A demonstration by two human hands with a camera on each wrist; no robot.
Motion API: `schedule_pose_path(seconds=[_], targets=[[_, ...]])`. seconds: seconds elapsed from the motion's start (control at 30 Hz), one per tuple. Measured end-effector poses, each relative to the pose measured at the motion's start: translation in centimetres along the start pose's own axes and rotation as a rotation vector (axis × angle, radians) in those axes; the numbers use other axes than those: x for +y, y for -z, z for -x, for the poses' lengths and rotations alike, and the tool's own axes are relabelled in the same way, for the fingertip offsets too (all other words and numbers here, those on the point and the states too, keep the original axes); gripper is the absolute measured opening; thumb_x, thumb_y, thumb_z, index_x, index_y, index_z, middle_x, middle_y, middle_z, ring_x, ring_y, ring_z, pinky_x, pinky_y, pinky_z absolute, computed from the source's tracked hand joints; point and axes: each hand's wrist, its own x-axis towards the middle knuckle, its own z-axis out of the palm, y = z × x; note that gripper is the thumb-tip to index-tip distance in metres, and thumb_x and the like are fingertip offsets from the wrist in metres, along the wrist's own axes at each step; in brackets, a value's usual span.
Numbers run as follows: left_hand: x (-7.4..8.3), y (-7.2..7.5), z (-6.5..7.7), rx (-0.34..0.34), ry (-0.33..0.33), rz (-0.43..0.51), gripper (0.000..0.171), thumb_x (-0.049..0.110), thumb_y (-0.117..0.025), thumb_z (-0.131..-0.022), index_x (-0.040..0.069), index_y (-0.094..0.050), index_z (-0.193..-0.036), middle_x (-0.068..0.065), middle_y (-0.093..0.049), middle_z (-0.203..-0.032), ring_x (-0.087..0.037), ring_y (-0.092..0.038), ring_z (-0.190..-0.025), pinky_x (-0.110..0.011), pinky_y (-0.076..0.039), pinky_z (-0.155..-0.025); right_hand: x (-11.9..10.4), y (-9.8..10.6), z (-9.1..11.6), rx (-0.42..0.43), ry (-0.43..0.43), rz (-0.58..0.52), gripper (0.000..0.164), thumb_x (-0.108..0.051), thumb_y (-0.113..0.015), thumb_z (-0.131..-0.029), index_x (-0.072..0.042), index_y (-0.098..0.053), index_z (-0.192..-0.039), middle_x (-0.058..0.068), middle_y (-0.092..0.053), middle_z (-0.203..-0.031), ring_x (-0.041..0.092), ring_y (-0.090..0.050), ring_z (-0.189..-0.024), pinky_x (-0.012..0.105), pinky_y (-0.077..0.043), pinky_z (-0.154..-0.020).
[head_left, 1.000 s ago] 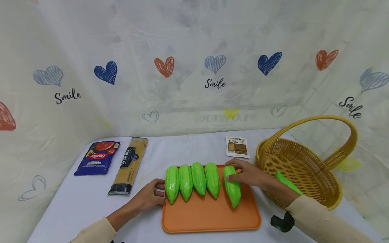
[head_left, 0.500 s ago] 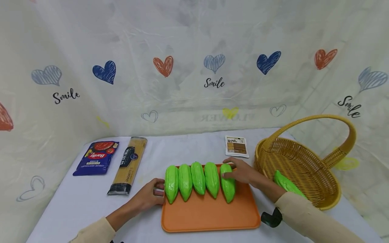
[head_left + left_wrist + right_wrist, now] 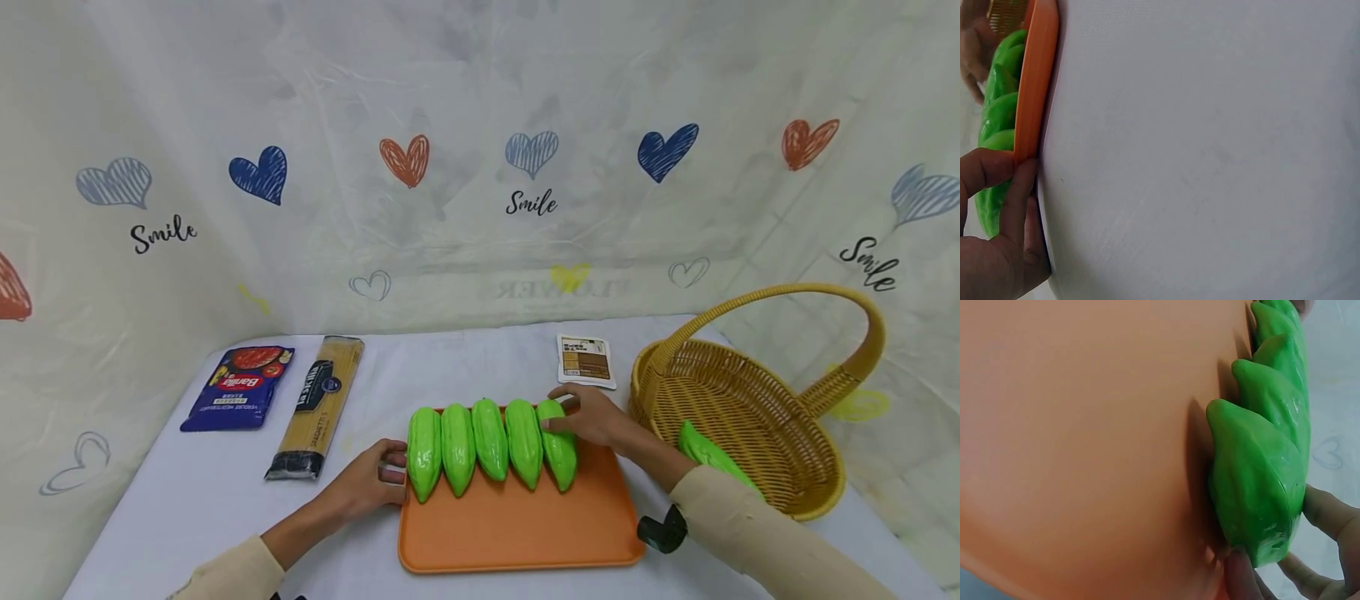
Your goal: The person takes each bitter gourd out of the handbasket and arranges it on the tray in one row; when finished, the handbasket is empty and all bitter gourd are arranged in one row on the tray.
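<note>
An orange tray (image 3: 517, 533) lies in the middle of the table, bearing several glossy green bitter melons (image 3: 491, 442) side by side along its far half, tapered ends toward me. My left hand (image 3: 367, 482) pinches the tray's left rim; the left wrist view shows its thumb and fingers on the orange edge (image 3: 1036, 81). At the right end of the row, my right hand (image 3: 596, 417) grips the last bitter melon (image 3: 559, 458), which lies close against its neighbour. In the right wrist view, fingers surround the blunt end of that melon (image 3: 1257, 487).
On the right stands a tall-handled wicker basket (image 3: 735, 375), holding another green bitter melon (image 3: 716, 462). A small white-and-brown packet (image 3: 585, 362) lies behind the tray. To the left are a spaghetti pack (image 3: 318, 408) and a blue Barilla pouch (image 3: 238, 388). A heart-printed curtain (image 3: 465, 242) hangs behind.
My right hand has slid the last bitter melon leftward across the tray, up to the others, and straightened it a little. The left hand has stayed at the rim.
</note>
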Motion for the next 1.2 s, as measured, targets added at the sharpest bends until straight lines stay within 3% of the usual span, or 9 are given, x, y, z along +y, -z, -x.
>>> schedule_pose_path(seconds=[0.27, 0.63, 0.73, 0.87, 0.97, 1.2], targets=[[0.1, 0.0, 0.1, 0.007, -0.015, -0.016, 0.075, 0.005, -0.080, -0.075, -0.002, -0.044, -0.141, -0.014, -0.056, -0.123, -0.021, -0.062, -0.104, -0.034, -0.061, -0.084, -0.1, -0.1, 0.0, 0.004, -0.003, 0.002, 0.062, -0.029, -0.077, -0.087, 0.000, -0.054, -0.137, 0.026, -0.063, -0.125, 0.037, -0.063, -0.113, 0.046, -0.056, -0.089], [0.0, 0.0, 0.1, 0.008, -0.009, -0.011, 0.076, 0.004, -0.080, -0.075, -0.002, -0.044, -0.141, -0.014, -0.056, -0.123, -0.022, -0.062, -0.105, -0.034, -0.061, -0.083, -0.1, 0.2, 0.9, 0.051, 0.004, 0.005, 0.064, -0.035, -0.076, -0.088, -0.001, -0.054, -0.137, 0.023, -0.063, -0.128, 0.041, -0.060, -0.120, 0.051, -0.054, -0.095], [0.0, 0.0, 0.1, 0.008, 0.000, -0.009, 0.076, 0.003, -0.080, -0.075, -0.002, -0.044, -0.141, -0.014, -0.056, -0.123, -0.021, -0.062, -0.105, -0.034, -0.061, -0.083, -0.3, 0.9, 1.3, 0.043, 0.045, -0.034, 0.062, -0.034, -0.075, -0.090, -0.001, -0.053, -0.137, 0.026, -0.059, -0.131, 0.043, -0.058, -0.121, 0.051, -0.055, -0.095], [0.0, 0.0, 0.1, 0.010, 0.007, -0.011, 0.076, 0.003, -0.080, -0.074, -0.002, -0.045, -0.141, -0.013, -0.056, -0.123, -0.021, -0.062, -0.105, -0.034, -0.061, -0.083, -0.4, 2.1, 2.0, 0.015, 0.161, -0.084, 0.059, -0.031, -0.074, -0.091, -0.001, -0.053, -0.137, 0.028, -0.058, -0.132, 0.039, -0.063, -0.113, 0.044, -0.059, -0.087], [0.0, -0.1, 0.1, 0.012, 0.008, -0.012, 0.076, 0.003, -0.080, -0.074, -0.002, -0.045, -0.141, -0.013, -0.056, -0.123, -0.021, -0.062, -0.104, -0.035, -0.061, -0.083, -0.7, 3.0, 2.8, 0.003, 0.237, -0.081, 0.057, -0.029, -0.073, -0.091, -0.001, -0.053, -0.136, 0.025, -0.060, -0.128, 0.033, -0.064, -0.108, 0.039, -0.059, -0.083], [0.0, -0.1, -0.1, 0.010, 0.006, -0.011, 0.077, 0.003, -0.080, -0.074, -0.002, -0.044, -0.142, -0.014, -0.056, -0.124, -0.021, -0.062, -0.105, -0.035, -0.061, -0.082, -0.5, 5.2, 4.4, -0.046, 0.309, -0.029, 0.049, -0.028, -0.074, -0.091, -0.004, -0.057, -0.131, 0.019, -0.061, -0.126, 0.025, -0.064, -0.106, 0.034, -0.057, -0.084]])
